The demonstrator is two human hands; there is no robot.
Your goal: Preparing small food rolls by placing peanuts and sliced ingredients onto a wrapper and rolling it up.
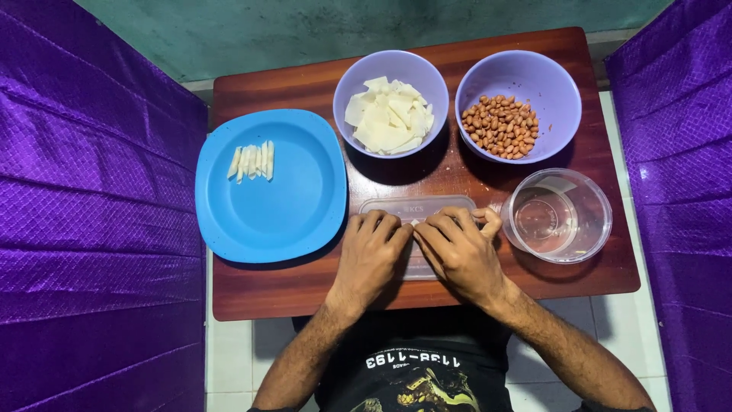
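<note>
Left hand (371, 255) and right hand (460, 248) curled side by side on clear lid (396, 207), what they pinch hidden, blue plate (297, 206) just left of lid, empty clear tub (591, 229) right

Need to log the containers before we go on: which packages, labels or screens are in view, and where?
Clear plastic lid: flat, rectangular, under both hands at table centre, faint embossed marking.
Clear round plastic tub: right of the hands, looks empty, no label visible.
No screens or signs.
</note>
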